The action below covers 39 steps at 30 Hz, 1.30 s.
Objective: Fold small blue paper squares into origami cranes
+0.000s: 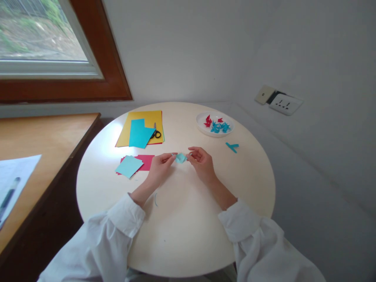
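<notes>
Between my two hands is a small folded piece of light blue paper [181,158], held just above the round table. My left hand [160,166] pinches its left end between thumb and fingers. At the right end, my right hand [202,162] grips it with thumb and forefinger, the other fingers curled. Left of my left hand lie light blue paper squares [129,166] on top of red paper [146,162]. The exact fold of the held paper is too small to make out.
A white plate [200,127] holds red and blue folded paper figures. Blue strips [232,147] lie near it. Black-handled scissors [158,134] rest with blue paper [137,133] on yellow sheets [123,135]. A wooden desk [55,133] stands left, the wall [182,51] behind.
</notes>
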### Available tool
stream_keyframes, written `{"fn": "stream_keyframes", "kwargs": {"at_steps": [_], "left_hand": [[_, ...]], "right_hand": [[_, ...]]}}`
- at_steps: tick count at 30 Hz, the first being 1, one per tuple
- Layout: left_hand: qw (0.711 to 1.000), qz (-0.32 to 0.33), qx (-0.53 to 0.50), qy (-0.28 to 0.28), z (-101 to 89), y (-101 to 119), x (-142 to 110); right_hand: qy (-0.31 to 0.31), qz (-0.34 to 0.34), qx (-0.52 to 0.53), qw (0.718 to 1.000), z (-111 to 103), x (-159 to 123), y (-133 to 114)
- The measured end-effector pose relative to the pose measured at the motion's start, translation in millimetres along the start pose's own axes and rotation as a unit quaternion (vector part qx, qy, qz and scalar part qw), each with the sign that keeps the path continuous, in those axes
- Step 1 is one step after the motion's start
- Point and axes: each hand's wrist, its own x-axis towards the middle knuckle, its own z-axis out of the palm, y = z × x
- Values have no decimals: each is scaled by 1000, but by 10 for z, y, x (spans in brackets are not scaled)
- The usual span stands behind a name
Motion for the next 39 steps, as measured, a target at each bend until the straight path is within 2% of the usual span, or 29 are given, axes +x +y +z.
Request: {"fn": "stream_keyframes", "kwargs": {"at_steps": [6,12,17,22,28,39], "left_hand": [[998,39,40,1,22,-56,1],[994,78,80,2,54,-55,-45],[990,108,92,13,49,-66,-54],[990,88,106,-34,48,-37,-52],[993,59,86,-48,55,-30,-46],[995,-36,18,-95,25,-100,-34]], "right_hand": [[4,-11,-26,1000,23,-37,-19],[-4,-70,-100,993,34,-80,-67],[-7,-67,-51,996,40,-75,-44],[-17,-32,10,999,52,-85,-39],[-24,-4,50,998,62,-80,-29],[-32,43,101,994,54,-49,8]]}}
